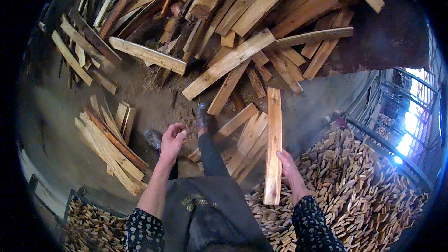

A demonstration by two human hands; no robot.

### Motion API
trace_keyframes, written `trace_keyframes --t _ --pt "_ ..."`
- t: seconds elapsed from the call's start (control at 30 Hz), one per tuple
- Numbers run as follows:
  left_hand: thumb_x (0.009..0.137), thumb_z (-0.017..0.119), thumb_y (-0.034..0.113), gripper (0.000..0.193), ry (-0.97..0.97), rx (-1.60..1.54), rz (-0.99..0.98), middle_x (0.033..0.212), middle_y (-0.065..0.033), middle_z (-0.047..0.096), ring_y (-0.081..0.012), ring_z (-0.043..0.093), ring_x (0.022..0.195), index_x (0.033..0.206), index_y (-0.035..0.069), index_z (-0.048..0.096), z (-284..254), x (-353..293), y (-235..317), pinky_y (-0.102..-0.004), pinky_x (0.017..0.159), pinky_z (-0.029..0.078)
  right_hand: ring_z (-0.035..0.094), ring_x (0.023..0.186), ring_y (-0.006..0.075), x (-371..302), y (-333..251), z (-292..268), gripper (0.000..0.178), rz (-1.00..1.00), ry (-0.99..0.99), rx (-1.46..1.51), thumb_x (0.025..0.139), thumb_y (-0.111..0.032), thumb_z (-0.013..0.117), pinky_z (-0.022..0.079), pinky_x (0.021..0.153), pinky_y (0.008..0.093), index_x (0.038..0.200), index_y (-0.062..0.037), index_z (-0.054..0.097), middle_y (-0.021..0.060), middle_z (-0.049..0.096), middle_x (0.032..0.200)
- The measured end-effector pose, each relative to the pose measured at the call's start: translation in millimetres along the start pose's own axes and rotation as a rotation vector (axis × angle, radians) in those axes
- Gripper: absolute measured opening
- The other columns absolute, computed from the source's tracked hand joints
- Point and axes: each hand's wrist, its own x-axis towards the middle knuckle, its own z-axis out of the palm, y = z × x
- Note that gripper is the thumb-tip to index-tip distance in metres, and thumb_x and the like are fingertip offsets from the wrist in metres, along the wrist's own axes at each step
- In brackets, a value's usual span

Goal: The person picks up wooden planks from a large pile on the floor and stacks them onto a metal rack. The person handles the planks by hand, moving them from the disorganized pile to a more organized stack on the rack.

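Note:
My right hand [287, 162] grips a pale wooden board [273, 126] by its edge, the thumb lying over its face. Long and flat, the board stands nearly upright in view, right of my dark apron [200, 214]. My left hand [173, 141] hangs in front of my body with nothing in it, its fingers loosely bent and thumb apart. Below and between my hands lie several short boards [249, 140], partly hidden by my leg and the held board. Left of my left hand rests a small stack of boards [109, 147], one with dark bark along its edge.
A large jumbled heap of planks and slabs [247, 4] fills the far side. To the lower right spreads a big pile of short cut pieces [340, 186]; another such pile [93, 228] sits at lower left. My shoes [202, 115] stand on the dusty floor [51, 126]. Metal framing [387, 144] runs along the right.

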Motion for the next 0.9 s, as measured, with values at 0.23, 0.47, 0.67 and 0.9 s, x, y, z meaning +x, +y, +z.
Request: trace_keyframes --t 0.23,0.47,0.67,0.9 --pt "0.077 0.055 0.009 0.028 0.014 0.18 0.006 0.092 -0.0051 0.055 -0.011 0.051 0.085 0.103 0.0 0.051 7.1 36.6 -30.1 -0.025 0.076 0.042 0.058 0.079 0.03 93.6 -6.8 53.3 0.035 -0.082 -0.263 -1.435 0.076 -0.031 0.054 0.045 0.068 0.0387 0.093 -0.0005 0.057 0.0157 0.06 0.088" --pt "0.071 0.059 0.013 0.047 0.15 0.674 0.433 0.109 -0.0193 0.049 -0.0325 0.048 0.102 0.113 -0.002 0.043 18.8 137.4 -46.6 -0.0384 0.086 0.039 0.05 0.093 0.0178 231.0 -102.0 212.4 0.06 -0.299 -0.053 -0.229 0.072 -0.037 0.066 0.039 0.079 0.0333 0.118 -0.0068 0.041 0.0061 0.054 0.101" --pt "0.069 0.064 0.027 0.057 0.089 1.116 0.415 0.112 -0.0205 0.048 -0.0357 0.047 0.101 0.113 0.0 0.042 61.7 227.2 -22.8 -0.041 0.081 0.041 0.05 0.096 0.016 227.5 -75.3 200.5 0.048 -0.272 -0.031 -0.102 0.075 -0.031 0.063 0.039 0.084 0.0305 0.11 -0.0034 0.049 0.0071 0.053 0.106" --pt "0.072 0.061 0.031 0.048 -0.4 0.325 0.448 0.091 -0.0223 0.057 -0.0349 0.057 0.081 0.11 0.003 0.048 138.4 65.4 -41.8 -0.043 0.071 0.044 0.053 0.091 0.0153 102.5 -63.8 135.0 0.038 -0.167 0.197 0.139 0.084 -0.026 0.05 0.043 0.079 0.0295 0.112 -0.0016 0.047 0.0067 0.055 0.101"
